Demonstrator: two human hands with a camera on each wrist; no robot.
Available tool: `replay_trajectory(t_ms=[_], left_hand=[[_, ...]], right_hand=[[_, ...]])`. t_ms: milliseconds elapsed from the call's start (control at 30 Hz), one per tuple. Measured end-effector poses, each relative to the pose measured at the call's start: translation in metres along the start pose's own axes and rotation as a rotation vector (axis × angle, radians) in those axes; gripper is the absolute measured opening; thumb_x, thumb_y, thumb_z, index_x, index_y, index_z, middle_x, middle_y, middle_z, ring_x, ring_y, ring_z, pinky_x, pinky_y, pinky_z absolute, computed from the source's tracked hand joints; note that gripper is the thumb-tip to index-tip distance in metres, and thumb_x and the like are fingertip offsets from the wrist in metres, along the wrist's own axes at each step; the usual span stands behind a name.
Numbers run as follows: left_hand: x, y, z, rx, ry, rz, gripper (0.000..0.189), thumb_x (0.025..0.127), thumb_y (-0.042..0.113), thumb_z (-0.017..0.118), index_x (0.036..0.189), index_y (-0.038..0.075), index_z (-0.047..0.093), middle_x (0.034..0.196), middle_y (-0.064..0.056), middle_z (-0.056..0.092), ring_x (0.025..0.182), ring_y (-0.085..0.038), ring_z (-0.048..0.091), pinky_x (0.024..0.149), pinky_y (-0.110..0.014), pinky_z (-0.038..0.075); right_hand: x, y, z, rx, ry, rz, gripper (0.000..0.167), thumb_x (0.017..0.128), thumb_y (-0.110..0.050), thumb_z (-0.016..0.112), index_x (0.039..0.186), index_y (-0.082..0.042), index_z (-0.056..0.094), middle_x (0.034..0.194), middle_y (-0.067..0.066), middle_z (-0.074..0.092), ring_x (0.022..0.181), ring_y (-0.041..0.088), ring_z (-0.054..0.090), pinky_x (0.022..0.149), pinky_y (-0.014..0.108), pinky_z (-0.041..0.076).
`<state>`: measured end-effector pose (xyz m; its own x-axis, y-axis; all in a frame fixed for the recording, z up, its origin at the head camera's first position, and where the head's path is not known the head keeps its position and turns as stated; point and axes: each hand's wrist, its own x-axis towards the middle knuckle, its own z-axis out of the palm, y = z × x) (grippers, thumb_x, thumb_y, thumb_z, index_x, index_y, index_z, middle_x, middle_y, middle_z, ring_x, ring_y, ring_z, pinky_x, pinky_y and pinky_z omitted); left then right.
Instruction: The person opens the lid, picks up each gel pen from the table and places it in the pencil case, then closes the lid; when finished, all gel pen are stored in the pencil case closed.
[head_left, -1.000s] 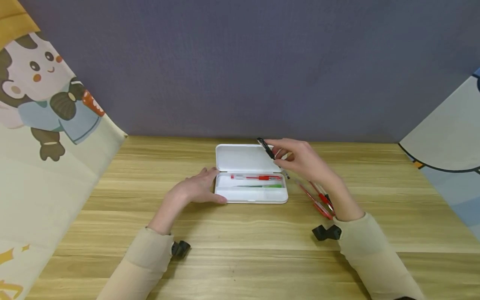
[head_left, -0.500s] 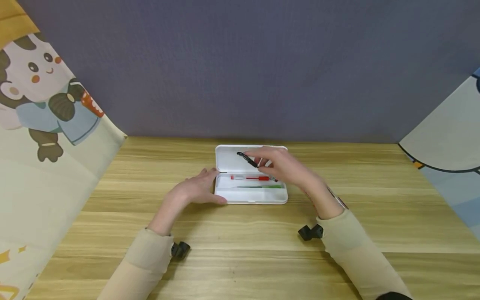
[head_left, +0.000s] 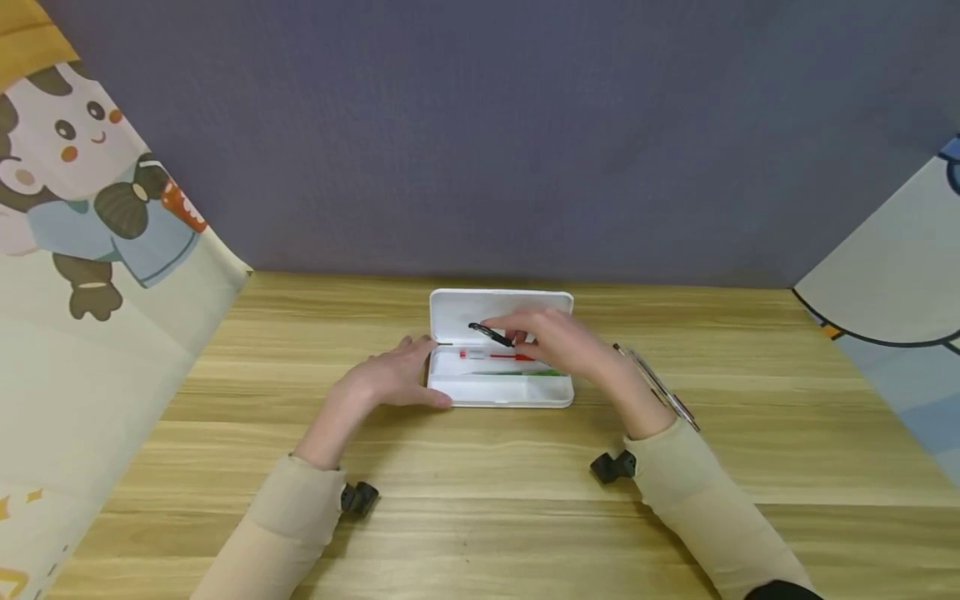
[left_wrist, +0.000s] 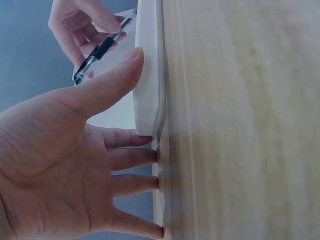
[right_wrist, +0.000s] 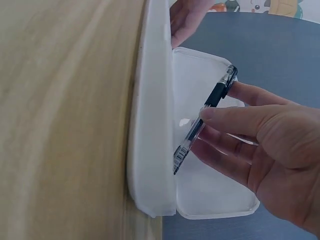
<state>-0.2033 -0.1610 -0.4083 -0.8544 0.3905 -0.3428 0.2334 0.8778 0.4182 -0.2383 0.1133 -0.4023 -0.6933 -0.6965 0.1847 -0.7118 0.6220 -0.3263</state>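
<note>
A white pencil case lies with its lid folded back on the wooden table. Spread and fairly straight, the fingers of my left hand touch the case's left end, the thumb at its front edge. My right hand pinches a black gel pen between thumb and fingers. The pen is tilted above the case, its clear barrel end lowest. A red pen lies in the rear compartment, partly hidden by the right hand. In front of it lies a thin green-ended item, its kind unclear.
Several pens lie on the table to the right, partly behind my right forearm. A dark fabric wall stands behind the table. Cartoon-printed panels close off the left and right sides.
My right hand has carried the black gel pen leftward, then lower over the case. The left hand has stayed at the case's left end.
</note>
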Motion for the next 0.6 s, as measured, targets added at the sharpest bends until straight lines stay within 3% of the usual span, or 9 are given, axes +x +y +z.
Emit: replay_trajectory(t_ms=[333,600], left_hand=[[0.0001,0.0014,-0.0001,0.011,-0.012,0.003,0.099,0.088,0.051,0.076,0.162,0.008,0.025,0.172,-0.021,0.018,0.159,-0.044,0.016,0.121,-0.075,0.022],[-0.0022,0.0023,-0.0002,0.007,-0.023,-0.003,0.100,0.088,0.052,0.076,0.162,0.008,0.025,0.172,-0.021,0.016,0.160,-0.044,0.015,0.122,-0.076,0.020]], right_hand=[[-0.0020,-0.0001,0.0045,-0.009,-0.077,0.011,0.050,0.092,-0.001,0.074,0.137,-0.022,0.068,0.103,0.000,0.074,0.092,0.016,0.070,0.076,0.029,0.058],[-0.0019,-0.0027,0.0088,-0.046,-0.121,0.035,0.047,0.091,0.004,0.071,0.132,-0.018,0.071,0.097,0.000,0.073,0.086,0.015,0.064,0.079,0.032,0.055]])
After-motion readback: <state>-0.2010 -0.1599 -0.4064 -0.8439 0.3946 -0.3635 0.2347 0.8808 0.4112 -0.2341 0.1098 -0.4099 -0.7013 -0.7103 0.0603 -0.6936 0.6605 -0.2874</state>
